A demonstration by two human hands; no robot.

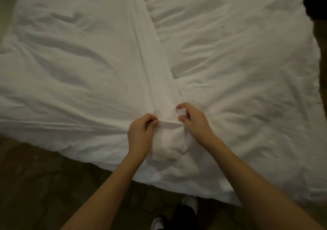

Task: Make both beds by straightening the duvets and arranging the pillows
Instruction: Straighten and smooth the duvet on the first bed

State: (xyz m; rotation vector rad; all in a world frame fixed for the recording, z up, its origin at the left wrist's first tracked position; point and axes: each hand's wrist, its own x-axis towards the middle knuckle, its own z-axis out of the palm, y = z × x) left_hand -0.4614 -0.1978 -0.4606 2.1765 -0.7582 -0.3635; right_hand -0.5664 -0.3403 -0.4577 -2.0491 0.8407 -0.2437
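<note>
At bed's near edge: we see a rumpled white fabric duvet.
Left hand: pinches its raised middle fold.
Right hand: grasps the same fold, just beside.

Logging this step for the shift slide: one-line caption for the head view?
Both hands, left hand and right hand, pinch the white duvet at its near edge.

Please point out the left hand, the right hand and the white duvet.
left hand [140, 132]: head view, back of the hand.
right hand [193, 121]: head view, back of the hand.
white duvet [70, 70]: head view, wrinkled top surface.
</note>
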